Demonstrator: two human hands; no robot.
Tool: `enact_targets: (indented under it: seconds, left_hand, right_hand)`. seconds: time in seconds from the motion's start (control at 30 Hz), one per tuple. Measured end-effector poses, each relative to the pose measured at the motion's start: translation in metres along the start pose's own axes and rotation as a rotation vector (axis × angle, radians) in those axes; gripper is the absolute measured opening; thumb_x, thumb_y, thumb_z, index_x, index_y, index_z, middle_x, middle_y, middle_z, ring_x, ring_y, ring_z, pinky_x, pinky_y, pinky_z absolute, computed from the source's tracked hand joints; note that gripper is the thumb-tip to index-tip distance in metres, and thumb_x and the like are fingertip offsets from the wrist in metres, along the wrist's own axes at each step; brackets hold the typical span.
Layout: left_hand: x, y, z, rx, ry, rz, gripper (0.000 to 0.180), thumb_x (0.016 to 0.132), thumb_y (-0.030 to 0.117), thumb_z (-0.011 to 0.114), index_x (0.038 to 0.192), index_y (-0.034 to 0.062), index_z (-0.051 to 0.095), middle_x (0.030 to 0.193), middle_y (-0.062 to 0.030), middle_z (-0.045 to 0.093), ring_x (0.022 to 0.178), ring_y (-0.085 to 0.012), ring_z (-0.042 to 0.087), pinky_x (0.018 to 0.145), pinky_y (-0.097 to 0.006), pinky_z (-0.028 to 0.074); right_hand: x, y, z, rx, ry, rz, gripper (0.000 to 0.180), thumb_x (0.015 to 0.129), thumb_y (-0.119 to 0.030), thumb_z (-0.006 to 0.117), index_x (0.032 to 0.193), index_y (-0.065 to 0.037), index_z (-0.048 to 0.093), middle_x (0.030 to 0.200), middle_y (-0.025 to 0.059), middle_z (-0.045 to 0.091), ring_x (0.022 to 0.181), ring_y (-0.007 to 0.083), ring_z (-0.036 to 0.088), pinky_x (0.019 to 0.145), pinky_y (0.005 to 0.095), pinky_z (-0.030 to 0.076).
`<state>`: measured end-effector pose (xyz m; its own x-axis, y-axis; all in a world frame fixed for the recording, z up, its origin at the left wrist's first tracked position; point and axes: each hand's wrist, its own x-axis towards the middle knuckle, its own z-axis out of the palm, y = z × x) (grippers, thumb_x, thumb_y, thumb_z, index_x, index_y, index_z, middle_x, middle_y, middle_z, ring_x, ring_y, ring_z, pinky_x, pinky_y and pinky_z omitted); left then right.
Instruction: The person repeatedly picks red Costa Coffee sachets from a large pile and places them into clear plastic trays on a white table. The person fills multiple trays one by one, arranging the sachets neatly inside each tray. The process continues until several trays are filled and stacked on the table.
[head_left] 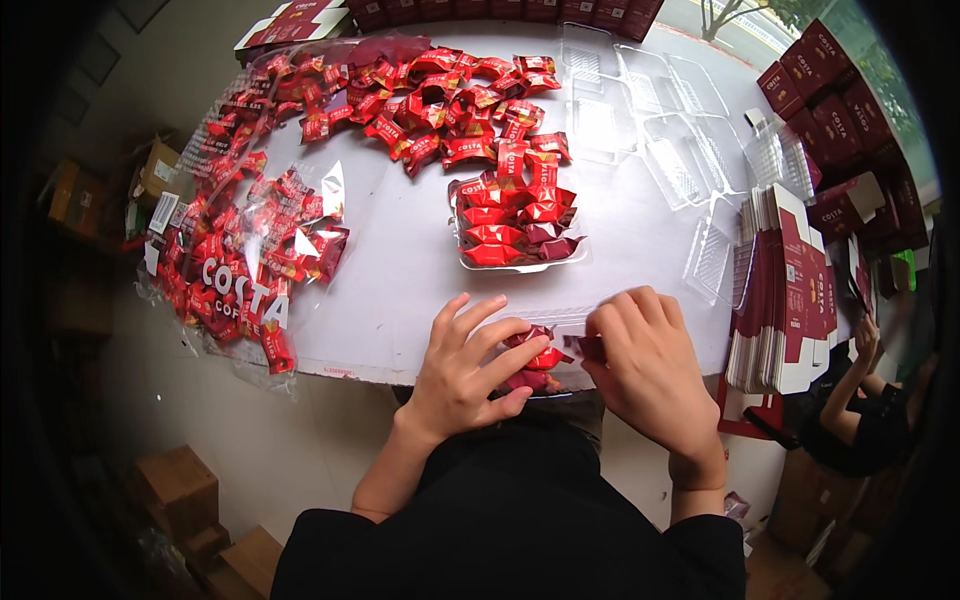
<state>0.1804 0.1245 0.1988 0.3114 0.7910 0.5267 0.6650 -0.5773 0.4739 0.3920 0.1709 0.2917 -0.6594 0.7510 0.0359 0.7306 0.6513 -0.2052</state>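
Near the table's front edge lie a few red foil packets (542, 358), in what looks like a clear plastic tray (572, 318) mostly hidden by my hands. My left hand (470, 365) is over their left side, fingers spread, its fingertips at the packets. On the right, my right hand (645, 365) is closed on a dark red packet (592, 348), pinched by its fingertips. Just beyond stands another clear tray (520, 268) with red packets (495, 235) set in rows.
Loose red packets (465, 110) spread across the back, beside a big clear bag (235, 250) of them at left. Empty clear trays (650, 110) lie back right. Flattened maroon cartons (785, 290) and stacked boxes (835, 110) line the right, where another person (860, 410) works.
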Motion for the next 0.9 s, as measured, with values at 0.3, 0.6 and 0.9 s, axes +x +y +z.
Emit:
enact_targets:
  seconds: [0.3,0.6,0.9]
  left_hand:
    - [0.0,0.0,-0.001,0.031,0.008,0.09,0.034,0.078,0.035,0.068,0.108,0.0179,0.071,0.113,-0.0001,0.061,0.117,-0.0243,0.051,0.103,-0.05,0.035]
    - [-0.004,0.001,0.001,0.029,0.084,0.114,0.029,0.079,0.034,0.068,0.101,0.016,0.072,0.108,-0.0001,0.064,0.11,-0.0233,0.055,0.097,-0.045,0.039]
    - [-0.005,-0.004,0.002,-0.149,0.064,0.081,0.035,0.082,0.03,0.071,0.108,0.0096,0.059,0.12,-0.014,0.057,0.112,-0.0341,0.056,0.095,-0.051,0.047]
  right_hand:
    - [0.009,-0.015,0.032,0.33,0.407,0.056,0.026,0.071,-0.001,0.067,0.096,-0.008,0.062,0.093,0.0054,0.061,0.075,0.0246,0.059,0.066,0.0365,0.046]
    - [0.009,-0.01,0.046,0.249,0.341,-0.117,0.032,0.071,-0.006,0.068,0.102,-0.005,0.064,0.098,0.0048,0.061,0.086,0.0223,0.058,0.075,0.035,0.044]
    - [0.008,-0.003,0.038,0.388,0.257,-0.146,0.031,0.079,-0.009,0.068,0.108,-0.003,0.062,0.106,0.0088,0.059,0.095,0.0265,0.059,0.082,0.0357,0.046]
